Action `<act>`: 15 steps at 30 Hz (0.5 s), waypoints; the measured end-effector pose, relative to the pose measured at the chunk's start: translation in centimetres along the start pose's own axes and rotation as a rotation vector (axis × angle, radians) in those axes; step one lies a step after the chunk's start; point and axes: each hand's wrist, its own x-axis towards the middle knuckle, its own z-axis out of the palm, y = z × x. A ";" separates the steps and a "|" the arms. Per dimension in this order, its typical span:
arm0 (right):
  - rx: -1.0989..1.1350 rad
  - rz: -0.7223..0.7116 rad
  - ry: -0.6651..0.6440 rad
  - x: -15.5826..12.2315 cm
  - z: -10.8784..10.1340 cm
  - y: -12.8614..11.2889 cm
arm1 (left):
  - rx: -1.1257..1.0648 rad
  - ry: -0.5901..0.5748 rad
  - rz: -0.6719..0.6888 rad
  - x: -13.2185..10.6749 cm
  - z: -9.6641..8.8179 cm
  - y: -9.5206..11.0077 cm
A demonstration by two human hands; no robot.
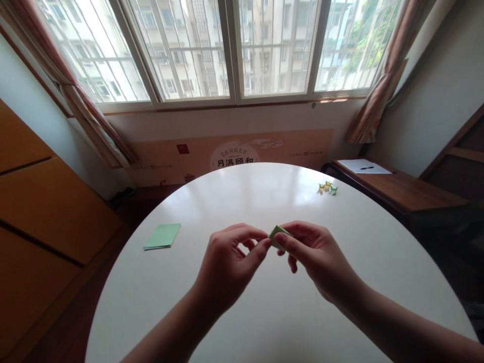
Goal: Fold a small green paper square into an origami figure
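A small folded piece of green paper [277, 237] is held up over the white round table [242, 322], between both hands. My left hand [236, 257] pinches its left corner with thumb and forefinger. From the other side, my right hand [312, 249] grips the paper, its thumb pressed flat on the near face. The right fingers behind the paper are partly hidden. To the left lies a stack of square green paper sheets [163, 235]. Several tiny folded paper figures [327, 188], yellow and green, stand together at the table's far right.
Beyond the table's far edge, a printed banner [234, 151] runs along the wall under the barred window [234, 50]. A wooden side table [401, 186] on the right carries a white sheet [363, 166] with a pen on it. Wooden cabinets [38, 212] stand on the left.
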 end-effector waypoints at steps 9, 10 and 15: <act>-0.020 -0.040 0.032 0.1 -0.5 0.5 | 0.018 -0.038 -0.027 -0.3 -0.1 -0.5; -0.025 -0.041 0.029 0.1 -0.5 0.5 | 0.016 -0.039 -0.031 -0.3 -0.1 -0.5; -0.042 -0.051 -0.004 0.1 -0.5 0.3 | -0.028 -0.035 -0.067 -0.2 -0.2 -0.6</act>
